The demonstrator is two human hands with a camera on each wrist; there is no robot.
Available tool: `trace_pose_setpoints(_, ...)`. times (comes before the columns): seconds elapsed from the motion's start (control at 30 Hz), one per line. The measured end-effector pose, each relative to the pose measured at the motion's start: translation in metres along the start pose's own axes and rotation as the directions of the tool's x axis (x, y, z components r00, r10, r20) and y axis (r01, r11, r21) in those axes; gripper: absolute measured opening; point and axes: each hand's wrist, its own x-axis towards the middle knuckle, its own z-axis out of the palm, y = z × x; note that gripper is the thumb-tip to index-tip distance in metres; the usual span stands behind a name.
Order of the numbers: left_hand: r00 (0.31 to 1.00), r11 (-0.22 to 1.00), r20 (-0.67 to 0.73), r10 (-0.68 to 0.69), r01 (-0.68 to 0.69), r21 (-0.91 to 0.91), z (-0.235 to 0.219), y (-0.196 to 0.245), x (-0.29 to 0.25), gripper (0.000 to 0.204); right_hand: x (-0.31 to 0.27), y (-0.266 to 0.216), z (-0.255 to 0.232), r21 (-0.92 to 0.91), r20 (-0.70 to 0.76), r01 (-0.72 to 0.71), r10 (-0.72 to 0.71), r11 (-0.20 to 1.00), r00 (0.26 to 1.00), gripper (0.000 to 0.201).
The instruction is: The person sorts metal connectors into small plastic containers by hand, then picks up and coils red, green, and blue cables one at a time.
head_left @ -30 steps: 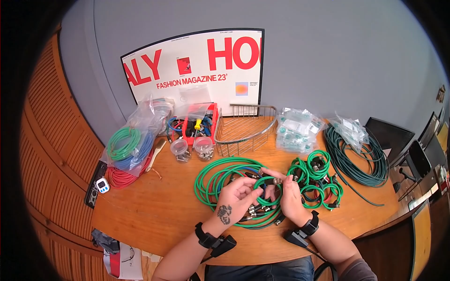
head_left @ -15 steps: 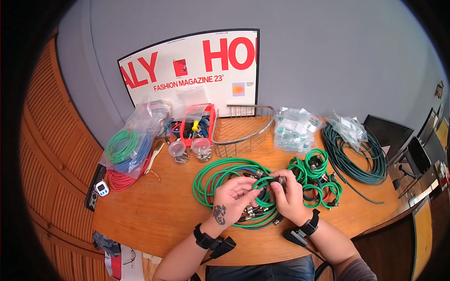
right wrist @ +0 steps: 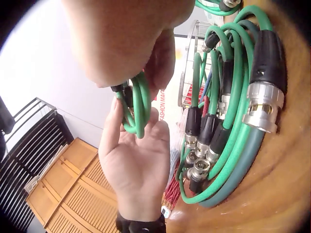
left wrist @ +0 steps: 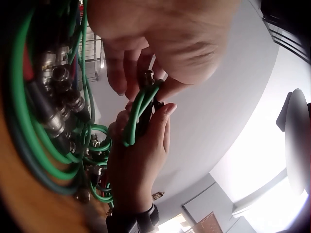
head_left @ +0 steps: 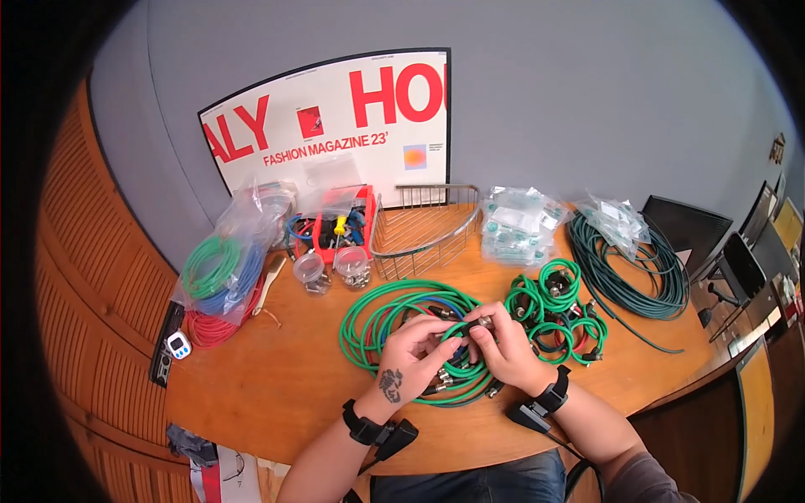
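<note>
Between both hands is a small coil of green cable (left wrist: 138, 114) with black-sleeved metal connectors, raised above the table. My left hand (head_left: 413, 352) pinches one side with thumb and fingers. My right hand (head_left: 513, 359) grips the other side, its thumb close to the left fingertips. In the right wrist view the looped green cable (right wrist: 139, 109) hangs between the two hands; part of it is hidden behind the right hand. Under the hands lies a larger pile of green cables (head_left: 356, 323), its metal plug connectors (right wrist: 265, 104) bunched on the near side.
Several small green coils (head_left: 558, 289) lie right of the pile, with a dark green cable coil (head_left: 662, 289) beyond. Behind stand a wire basket (head_left: 428, 247), a red bin (head_left: 367, 201), small clear cups (head_left: 310, 272) and plastic bags (head_left: 520, 226). Bagged cables (head_left: 210, 277) lie at left.
My right hand went from straighter fingers to gripping the green cable. Both hands have drawn closer together around the coil. The head view has swung slightly to the right.
</note>
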Motion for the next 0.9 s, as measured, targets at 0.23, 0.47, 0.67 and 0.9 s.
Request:
trace_pose_setpoints(0.23, 0.991, 0.860, 0.003, -0.134, 0.118, -0.496, -0.003, 0.005, 0.004, 0.027, -0.001, 0.002, 0.004, 0.152, -0.040, -0.074, 0.081, 0.986, 0.996, 0.015)
trace_pose_setpoints(0.47, 0.969, 0.888, -0.112, -0.222, 0.154, -0.433, -0.005, -0.001, 0.004, 0.018, 0.001, -0.002, 0.003, 0.140, -0.118, -0.086, 0.103, 0.986, 0.988, 0.017)
trace_pose_setpoints(0.67, 0.976, 0.921, -0.145, -0.162, 0.097, -0.377, -0.007, -0.008, 0.005, 0.018, 0.002, 0.000, -0.001, 0.025, -0.035, -0.053, 0.053, 0.998, 0.998, 0.016)
trace_pose_setpoints(0.9, 0.979, 0.964, -0.146, -0.143, 0.105, -0.243, -0.008, -0.004, 0.006, 0.020, 0.005, -0.009, -0.010, 0.022, 0.131, -0.113, 0.109, 0.993, 0.985, 0.013)
